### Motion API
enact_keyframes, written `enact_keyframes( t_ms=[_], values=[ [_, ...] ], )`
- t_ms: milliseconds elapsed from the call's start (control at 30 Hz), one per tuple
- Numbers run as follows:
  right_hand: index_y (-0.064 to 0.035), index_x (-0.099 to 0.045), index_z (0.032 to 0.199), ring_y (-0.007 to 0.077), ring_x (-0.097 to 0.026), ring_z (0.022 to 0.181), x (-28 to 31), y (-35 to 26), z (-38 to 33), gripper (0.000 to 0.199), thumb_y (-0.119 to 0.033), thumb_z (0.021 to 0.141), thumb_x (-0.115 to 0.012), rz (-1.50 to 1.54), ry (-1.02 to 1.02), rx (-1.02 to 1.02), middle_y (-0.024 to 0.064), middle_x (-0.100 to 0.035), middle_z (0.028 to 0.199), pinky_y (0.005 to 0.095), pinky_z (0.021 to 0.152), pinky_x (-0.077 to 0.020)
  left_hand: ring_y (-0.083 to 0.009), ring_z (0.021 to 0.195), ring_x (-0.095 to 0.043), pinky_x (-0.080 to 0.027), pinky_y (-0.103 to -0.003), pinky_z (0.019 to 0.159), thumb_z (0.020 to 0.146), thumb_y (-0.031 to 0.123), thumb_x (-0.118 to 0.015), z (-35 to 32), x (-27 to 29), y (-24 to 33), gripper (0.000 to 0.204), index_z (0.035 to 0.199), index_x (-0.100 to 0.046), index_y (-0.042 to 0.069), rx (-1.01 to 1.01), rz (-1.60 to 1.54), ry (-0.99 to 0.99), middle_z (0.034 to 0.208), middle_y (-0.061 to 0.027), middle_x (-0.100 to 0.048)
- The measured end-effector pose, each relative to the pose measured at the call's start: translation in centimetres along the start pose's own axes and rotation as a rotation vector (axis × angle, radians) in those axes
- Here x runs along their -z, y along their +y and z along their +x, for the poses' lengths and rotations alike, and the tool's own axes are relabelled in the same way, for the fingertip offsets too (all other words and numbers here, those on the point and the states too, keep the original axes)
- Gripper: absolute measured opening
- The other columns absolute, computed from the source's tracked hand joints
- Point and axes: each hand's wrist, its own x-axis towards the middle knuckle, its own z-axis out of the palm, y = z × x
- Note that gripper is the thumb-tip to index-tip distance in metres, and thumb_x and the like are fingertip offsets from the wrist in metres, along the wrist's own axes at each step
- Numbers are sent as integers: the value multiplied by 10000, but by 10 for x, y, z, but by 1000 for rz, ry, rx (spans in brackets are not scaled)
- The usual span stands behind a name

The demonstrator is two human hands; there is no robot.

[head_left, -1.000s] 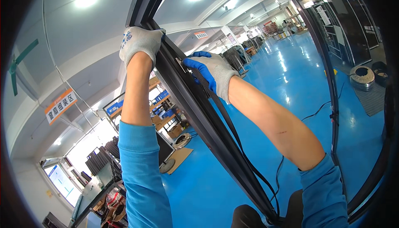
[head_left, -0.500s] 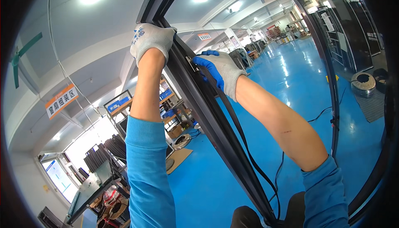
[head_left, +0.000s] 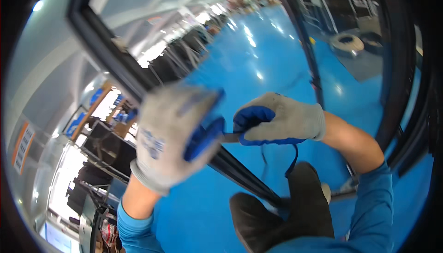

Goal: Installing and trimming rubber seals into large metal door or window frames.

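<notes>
Pinching a flat black flexible strip (head_left: 232, 138), the right hand (head_left: 282, 120), in a blue-palmed grey knit glove, holds it between the 2 hands in the head view, near a straight dark metal frame bar (head_left: 242, 175). The left hand (head_left: 168, 135), gloved alike, is blurred, its grip impossible to tell; keeping the strip untwisted should help.

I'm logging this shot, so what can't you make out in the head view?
All in the head view:
Left hand: motion blur; whether it touches the dark strip is unclear.
Dark strip: part hidden by the right hand.
Dark frame bar: middle stretch hidden behind the left hand.
Orange-and-white sign: print blurred and small.
</notes>
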Motion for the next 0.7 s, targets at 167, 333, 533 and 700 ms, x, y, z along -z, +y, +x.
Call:
enact_keyframes(
  t_ms=[167, 333, 533, 700],
  values=[
    [-46, -667, 818, 165, -500, 627, 2, 25, -83, 182, -217, 873, -639, -368, 2, -166, 40, -603, 703, 305, 656, -450, -226, 729, -623, -485, -304, 695, 784, 173, -751, -30, -69, 66, 335, 1083, -716, 28, 296, -566, -415, 933, -89, -700],
    [-11, -666, 918, 210, -517, 654, -3, 47, -114, 168, -174, 878, -661, -542, -58, -242, 78, -619, 766, 317, 677, -462, -200, 620, -575, -456, -269, 605, 774, 157, -768, -59, -124, 98, 278, 1002, -730, 3, 496, -983, -344, 866, -87, -696],
    [-22, -661, 868, 247, -515, 667, -11, 68, -126, 145, -165, 844, -656, -630, -64, -437, 95, -618, 770, 351, 704, -461, -203, 562, -504, -429, -282, 566, 750, 116, -771, -71, -156, 124, 232, 929, -730, -26, 495, -915, -279, 787, -85, -670],
    [-31, -687, 978, 220, -574, 795, -9, 101, -165, 185, -170, 856, -675, -482, -49, -645, 75, -671, 883, 334, 779, -482, -166, 576, -458, -411, -277, 575, 705, 21, -732, -83, -176, 148, 202, 898, -708, -36, 608, -983, -329, 748, -87, -648]
  ],
)
